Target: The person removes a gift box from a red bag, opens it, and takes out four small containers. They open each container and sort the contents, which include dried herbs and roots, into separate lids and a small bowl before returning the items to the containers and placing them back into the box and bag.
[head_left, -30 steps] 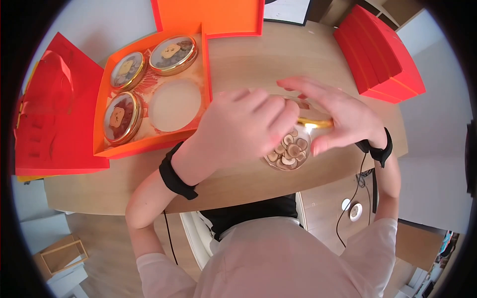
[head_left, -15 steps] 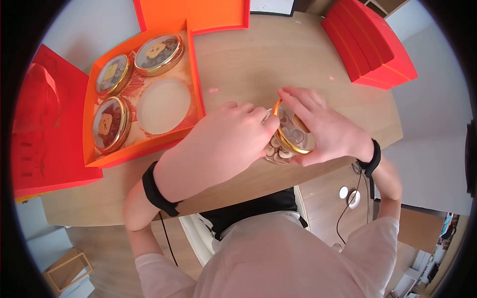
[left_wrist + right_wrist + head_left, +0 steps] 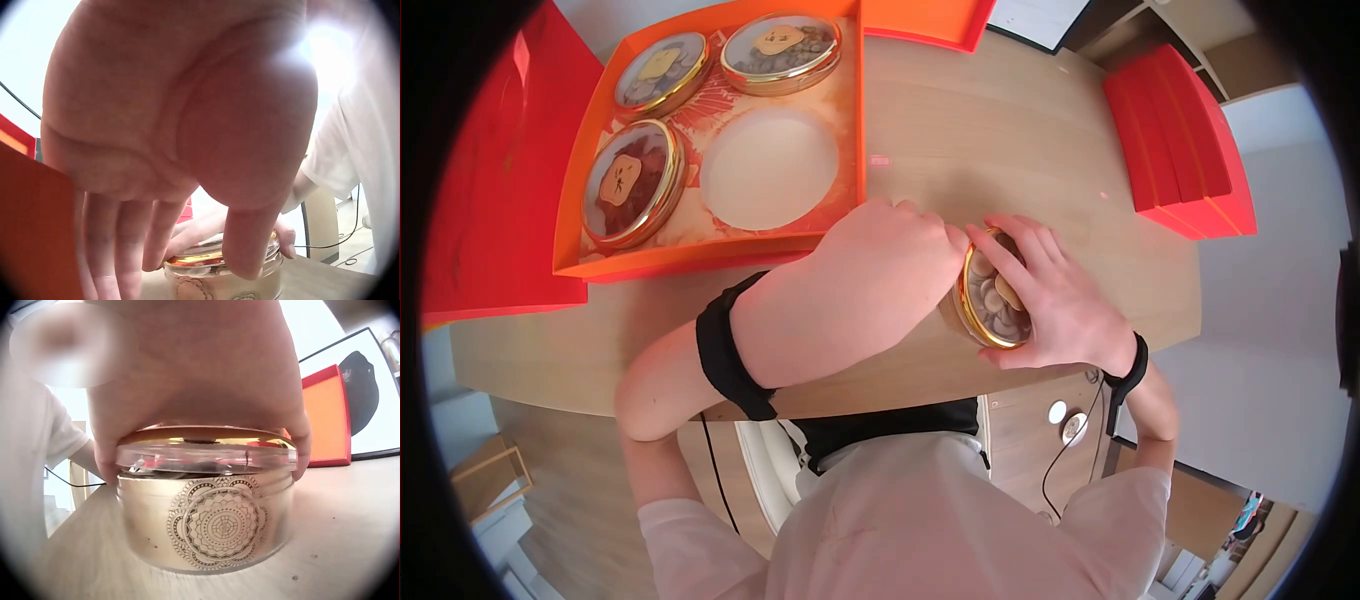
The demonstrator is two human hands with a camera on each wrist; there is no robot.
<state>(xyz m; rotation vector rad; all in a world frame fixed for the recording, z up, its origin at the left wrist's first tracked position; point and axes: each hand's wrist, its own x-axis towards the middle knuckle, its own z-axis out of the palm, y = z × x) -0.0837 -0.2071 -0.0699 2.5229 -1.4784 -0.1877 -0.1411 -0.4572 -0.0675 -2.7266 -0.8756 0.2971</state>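
A round clear jar [image 3: 147, 506] with a printed mandala pattern stands on the table, with brownish slices inside. My right hand [image 3: 1055, 290] spans its gold-rimmed lid [image 3: 206, 436] from above and grips it by opposite sides. In the right wrist view the lid sits on the jar's mouth, a clear band showing below the gold rim. My left hand [image 3: 875, 275] is at the jar's left side, fingertips right at the rim. From the left wrist its fingers [image 3: 131, 244] hang down fairly straight, and the thumb overlaps the jar.
An open orange box [image 3: 862, 120] at the left holds three gold-lidded jars around a round, pale recess [image 3: 770, 170]. A red bag [image 3: 500, 200] stands further left. Red boxes [image 3: 1185, 140] sit at the table's [image 3: 1000, 120] back right, and a framed picture [image 3: 1040, 20] leans at the back.
The lid has come down from a steep tilt above the jar to lie over its mouth, with my right hand on it. My left hand stays beside the jar. The head view has shifted.
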